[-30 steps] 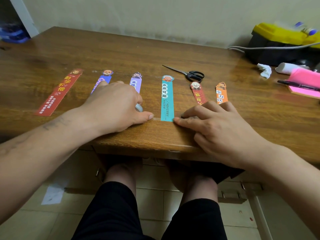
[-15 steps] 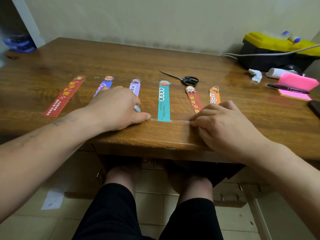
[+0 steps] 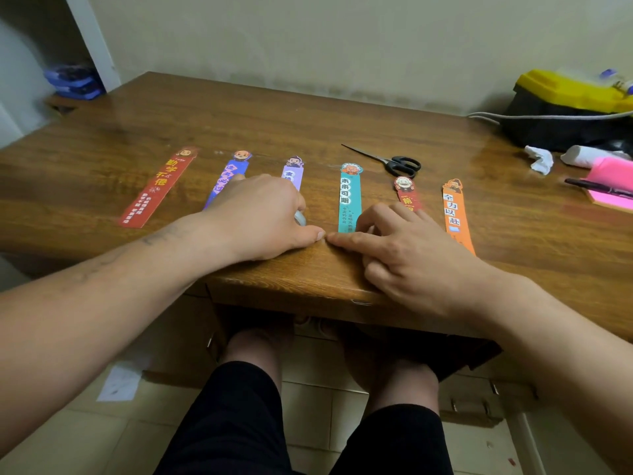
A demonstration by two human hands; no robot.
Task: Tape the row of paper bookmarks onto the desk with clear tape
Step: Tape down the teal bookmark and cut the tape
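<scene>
Sliding leftward since half a second ago, the right hand [image 3: 404, 248] has drawn its index finger across the foot of the teal bookmark [image 3: 350, 200], so the fingertip now all but meets the left thumb on the desk [image 3: 308, 125]. That forefinger lies straight and pressed flat, the other fingers loosely bent, nothing held. The left hand [image 3: 260, 217] curls over the tape roll [image 3: 300, 218] (only a sliver of it shows under the fingers), with its thumb pinned to the wood. I judge this to be smoothing a strip over the teal bookmark's lower end, about midway along the row. Clear tape itself is too faint to make out, so I cannot tell whether the red bookmark [image 3: 157, 188], blue bookmark [image 3: 227, 176] and purple bookmark [image 3: 293, 173] to the left are already fixed. The short red bookmark [image 3: 404, 188] and orange bookmark [image 3: 454, 214] to the right probably remain.
</scene>
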